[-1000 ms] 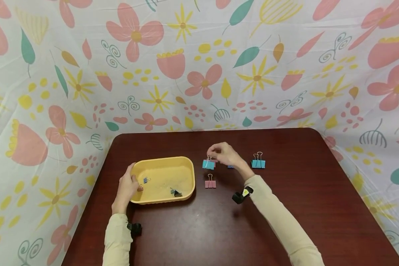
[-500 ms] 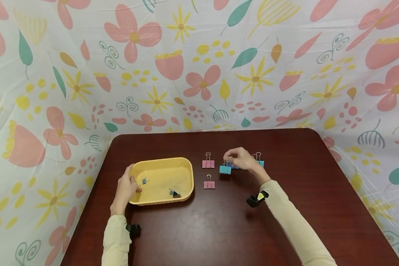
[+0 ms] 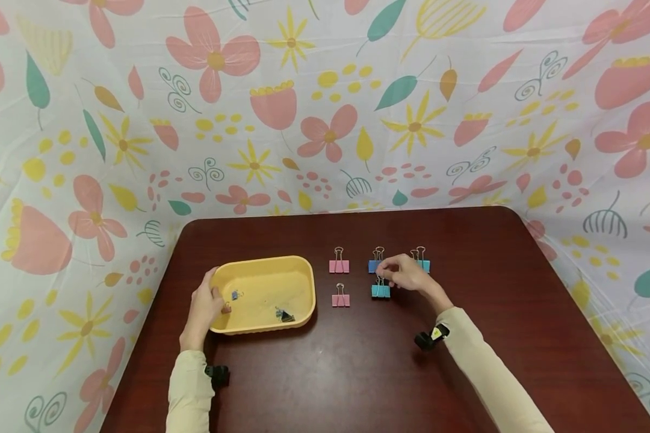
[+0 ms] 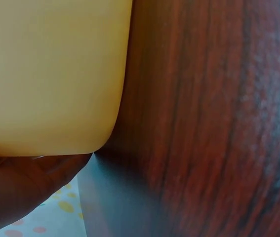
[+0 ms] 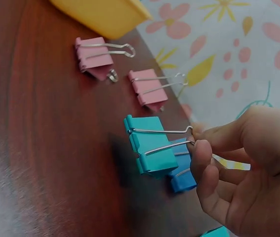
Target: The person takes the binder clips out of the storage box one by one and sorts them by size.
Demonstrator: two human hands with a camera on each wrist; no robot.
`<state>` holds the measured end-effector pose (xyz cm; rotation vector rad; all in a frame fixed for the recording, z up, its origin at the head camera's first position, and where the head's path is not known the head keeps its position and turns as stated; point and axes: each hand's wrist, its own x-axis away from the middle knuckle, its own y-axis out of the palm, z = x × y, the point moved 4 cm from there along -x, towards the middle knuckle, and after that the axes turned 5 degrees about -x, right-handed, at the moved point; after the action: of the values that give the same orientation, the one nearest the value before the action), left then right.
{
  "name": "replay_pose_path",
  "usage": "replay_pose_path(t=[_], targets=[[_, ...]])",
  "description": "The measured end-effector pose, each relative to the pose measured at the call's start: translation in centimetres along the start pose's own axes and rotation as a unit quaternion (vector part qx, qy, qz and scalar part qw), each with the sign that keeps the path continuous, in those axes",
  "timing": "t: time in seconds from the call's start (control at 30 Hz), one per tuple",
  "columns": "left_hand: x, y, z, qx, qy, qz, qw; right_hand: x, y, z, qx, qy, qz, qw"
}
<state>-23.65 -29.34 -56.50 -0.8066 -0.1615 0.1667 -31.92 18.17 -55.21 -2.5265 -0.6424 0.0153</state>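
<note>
My right hand (image 3: 406,275) pinches the wire handles of a teal binder clip (image 3: 380,291) that stands on the dark wooden table (image 3: 357,361); the right wrist view shows thumb and fingers closed on the loops of this teal clip (image 5: 149,144). Behind it stands a blue clip (image 3: 375,264), with another teal clip (image 3: 424,263) at the right, partly hidden by my hand. Two pink clips (image 3: 339,265) (image 3: 340,299) stand to the left. My left hand (image 3: 206,307) grips the left rim of the yellow tray (image 3: 303,288), thumb inside.
The yellow tray holds a few small clips (image 3: 287,315). A floral cloth (image 3: 325,108) hangs as a backdrop behind and beside the table. In the left wrist view the tray's wall (image 4: 51,74) fills the upper left.
My right hand carried the teal clip from beside the far pink clip rightward, then toward me, and set it down in front of the blue clip. The left hand stayed on the tray.
</note>
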Motion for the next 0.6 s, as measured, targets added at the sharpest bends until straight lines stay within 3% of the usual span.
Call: replay_pose_path(t=[0.23,0.6], targets=[[0.1,0.0,0.0,0.009,0.0,-0.005,0.9999,0.6,0.5,0.4,0.0,0.01,0.016,0.9998],[-0.1,-0.1,-0.1,0.0,0.002,0.003,1.0,1.3,1.0,0.4,-0.018,0.007,0.01,0.9998]])
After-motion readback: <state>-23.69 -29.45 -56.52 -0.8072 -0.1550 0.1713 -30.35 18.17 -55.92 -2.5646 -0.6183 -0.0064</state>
